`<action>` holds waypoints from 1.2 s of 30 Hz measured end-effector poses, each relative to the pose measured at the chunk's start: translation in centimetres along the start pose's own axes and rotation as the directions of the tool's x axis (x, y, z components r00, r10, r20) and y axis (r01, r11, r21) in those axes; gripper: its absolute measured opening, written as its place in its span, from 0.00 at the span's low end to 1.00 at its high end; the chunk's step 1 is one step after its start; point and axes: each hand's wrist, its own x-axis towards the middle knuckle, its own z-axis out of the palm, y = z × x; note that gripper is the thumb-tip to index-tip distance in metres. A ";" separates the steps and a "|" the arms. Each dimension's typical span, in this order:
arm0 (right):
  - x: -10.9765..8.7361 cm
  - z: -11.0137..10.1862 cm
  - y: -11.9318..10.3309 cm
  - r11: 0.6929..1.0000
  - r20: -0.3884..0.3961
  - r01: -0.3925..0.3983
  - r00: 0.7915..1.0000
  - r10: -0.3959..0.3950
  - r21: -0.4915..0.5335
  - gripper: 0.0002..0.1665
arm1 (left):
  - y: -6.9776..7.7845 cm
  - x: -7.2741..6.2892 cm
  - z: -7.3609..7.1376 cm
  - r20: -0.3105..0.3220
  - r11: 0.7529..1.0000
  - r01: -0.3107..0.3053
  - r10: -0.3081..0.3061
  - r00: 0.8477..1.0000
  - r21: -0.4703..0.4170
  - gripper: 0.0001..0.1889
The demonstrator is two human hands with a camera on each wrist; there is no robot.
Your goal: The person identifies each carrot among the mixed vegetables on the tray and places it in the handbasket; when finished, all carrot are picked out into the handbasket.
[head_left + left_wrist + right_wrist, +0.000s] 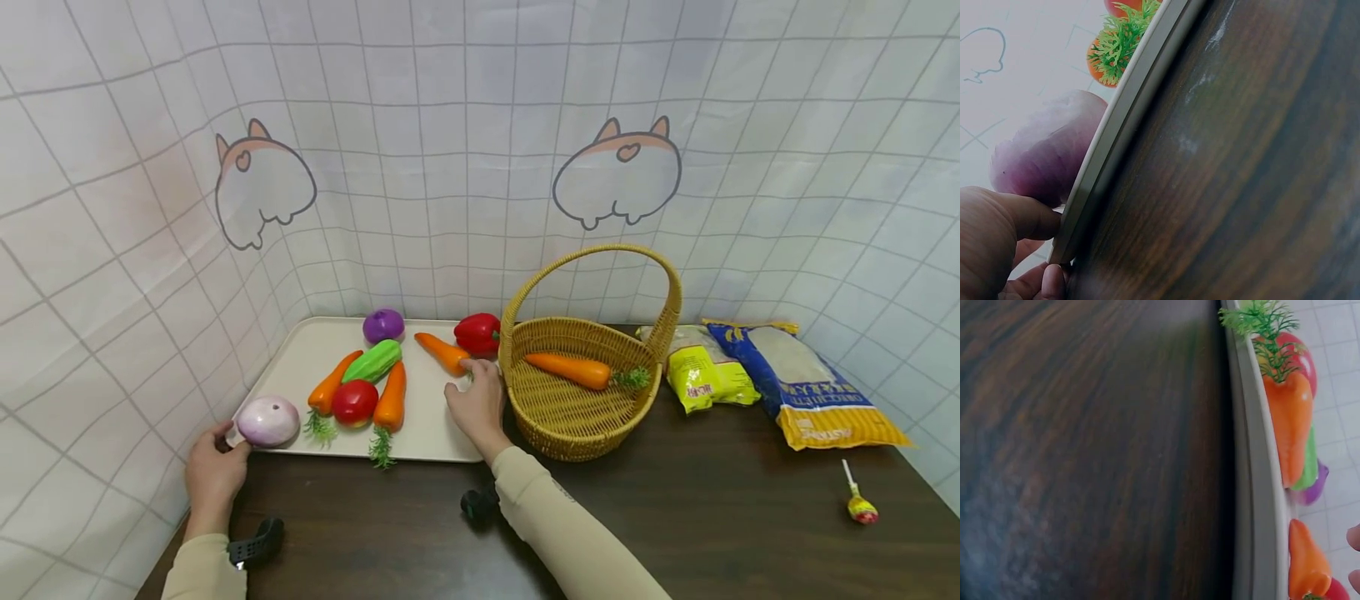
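My left hand [216, 471] grips the front left corner of the beige tray [435, 446]; the left wrist view shows the thumb on top and fingers below the rim. A pale purple onion [267, 421] lies on the tray beside that thumb. The right hand [480, 408] reaches over the tray's right side, its thumb and fingers spread around the leafy end of an orange carrot [442, 352]. In the right wrist view only its fingertips [1354, 537] show at the edge, apart from that carrot [1307, 562]. Behind it lies a red bell pepper [477, 333].
Also on the tray are two carrots, a tomato [355, 403], a green cucumber-like vegetable [372, 362] and a purple round vegetable [383, 326]. A wicker basket [577, 437] holding another carrot [570, 369] stands right of the tray. Farther right lie two bags and a lollipop [860, 505].
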 end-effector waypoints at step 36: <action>2.5 1.1 1.3 0.987 0.208 0.127 0.973 -0.105 -0.094 0.21 | 0.0 -0.1 0.0 -0.009 1.000 0.002 -0.002 1.000 0.002 0.27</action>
